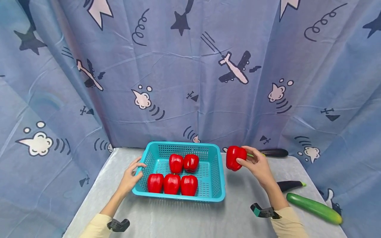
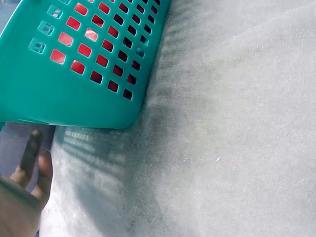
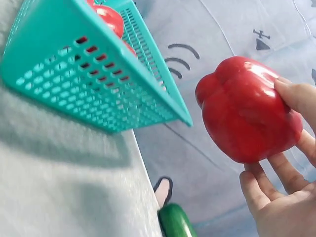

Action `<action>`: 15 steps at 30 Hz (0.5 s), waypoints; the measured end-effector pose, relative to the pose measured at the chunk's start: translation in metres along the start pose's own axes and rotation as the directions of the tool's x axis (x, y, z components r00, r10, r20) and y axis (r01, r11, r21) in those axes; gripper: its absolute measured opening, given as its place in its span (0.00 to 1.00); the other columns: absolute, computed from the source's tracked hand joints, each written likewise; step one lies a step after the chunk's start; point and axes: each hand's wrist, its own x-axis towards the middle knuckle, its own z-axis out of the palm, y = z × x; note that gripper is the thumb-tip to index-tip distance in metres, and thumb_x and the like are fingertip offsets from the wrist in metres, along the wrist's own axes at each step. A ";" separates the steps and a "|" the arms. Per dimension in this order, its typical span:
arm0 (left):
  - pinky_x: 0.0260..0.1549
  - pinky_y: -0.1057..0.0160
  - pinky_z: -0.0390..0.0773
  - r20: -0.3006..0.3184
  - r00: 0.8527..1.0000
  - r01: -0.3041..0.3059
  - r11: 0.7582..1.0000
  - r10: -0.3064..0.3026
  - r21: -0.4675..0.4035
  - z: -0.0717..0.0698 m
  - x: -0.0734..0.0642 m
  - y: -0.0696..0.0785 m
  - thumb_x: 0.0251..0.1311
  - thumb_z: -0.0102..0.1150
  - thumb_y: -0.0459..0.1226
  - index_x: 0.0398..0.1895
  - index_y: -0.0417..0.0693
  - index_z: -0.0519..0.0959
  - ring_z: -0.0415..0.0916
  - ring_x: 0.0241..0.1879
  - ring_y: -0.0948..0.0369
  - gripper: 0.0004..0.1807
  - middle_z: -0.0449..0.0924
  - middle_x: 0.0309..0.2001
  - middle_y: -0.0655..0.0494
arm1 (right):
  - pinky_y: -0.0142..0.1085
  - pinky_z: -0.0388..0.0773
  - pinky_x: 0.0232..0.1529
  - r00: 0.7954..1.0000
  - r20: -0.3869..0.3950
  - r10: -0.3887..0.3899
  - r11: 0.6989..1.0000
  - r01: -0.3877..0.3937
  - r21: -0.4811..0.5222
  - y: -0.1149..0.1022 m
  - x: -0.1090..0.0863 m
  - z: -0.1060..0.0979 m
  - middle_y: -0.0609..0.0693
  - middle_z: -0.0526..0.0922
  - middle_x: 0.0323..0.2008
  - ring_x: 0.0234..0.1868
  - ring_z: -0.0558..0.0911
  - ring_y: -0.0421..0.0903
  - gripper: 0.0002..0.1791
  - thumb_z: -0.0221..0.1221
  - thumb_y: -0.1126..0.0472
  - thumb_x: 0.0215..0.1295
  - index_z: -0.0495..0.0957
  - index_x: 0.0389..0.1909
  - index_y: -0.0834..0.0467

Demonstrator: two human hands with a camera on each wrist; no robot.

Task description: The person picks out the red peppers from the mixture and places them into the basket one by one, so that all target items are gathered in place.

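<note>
A turquoise plastic basket (image 1: pixel 178 197) with perforated walls stands on the table, several red bell peppers (image 1: pixel 172 184) inside it in two rows. To the right of the basket, my right hand (image 1: pixel 255 165) holds another red bell pepper (image 1: pixel 235 158) in the air, thumb on one side and fingers on the other. The right wrist view shows this held bell pepper (image 3: pixel 247 111) from close by. My left hand (image 1: pixel 132 173) is at the basket's left side with its fingers spread and loosely bent. In the left wrist view, those fingers (image 2: pixel 44 177) lie close to the basket wall; contact cannot be made out.
Right of the basket lie a dark eggplant (image 1: pixel 275 152) at the table's back edge, a second eggplant (image 1: pixel 288 185) partly behind my right forearm, and a long green zucchini (image 1: pixel 315 208). A blue patterned curtain (image 1: pixel 178 82) hangs behind the pale table (image 1: pixel 178 221).
</note>
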 end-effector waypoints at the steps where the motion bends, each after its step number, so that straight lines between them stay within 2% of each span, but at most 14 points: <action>1: 0.57 0.26 0.59 0.001 1.000 0.001 1.000 -0.001 -0.001 0.000 0.000 0.000 0.59 0.52 0.17 0.48 0.30 0.79 0.53 0.71 0.33 0.14 0.57 0.73 0.30 | 0.33 0.79 0.47 1.000 0.006 -0.005 1.000 0.005 0.007 -0.001 0.001 0.003 0.62 0.74 0.63 0.59 0.77 0.61 0.36 0.71 0.57 0.63 0.69 0.69 0.61; 8: 0.57 0.27 0.60 0.007 1.000 -0.002 1.000 0.002 0.005 -0.001 0.000 0.002 0.60 0.52 0.17 0.47 0.31 0.79 0.53 0.71 0.32 0.14 0.56 0.73 0.28 | 0.36 0.81 0.46 0.998 0.056 -0.031 0.995 0.025 0.092 -0.009 0.009 0.022 0.62 0.74 0.61 0.57 0.77 0.62 0.34 0.70 0.61 0.63 0.70 0.69 0.60; 15: 0.57 0.29 0.61 0.010 1.000 0.002 1.000 -0.002 0.000 0.000 0.000 0.002 0.60 0.52 0.17 0.48 0.28 0.78 0.53 0.71 0.32 0.14 0.56 0.73 0.28 | 0.36 0.79 0.49 0.994 0.090 -0.056 0.993 0.045 0.113 -0.014 0.011 0.040 0.61 0.75 0.60 0.58 0.75 0.60 0.33 0.71 0.62 0.62 0.72 0.67 0.61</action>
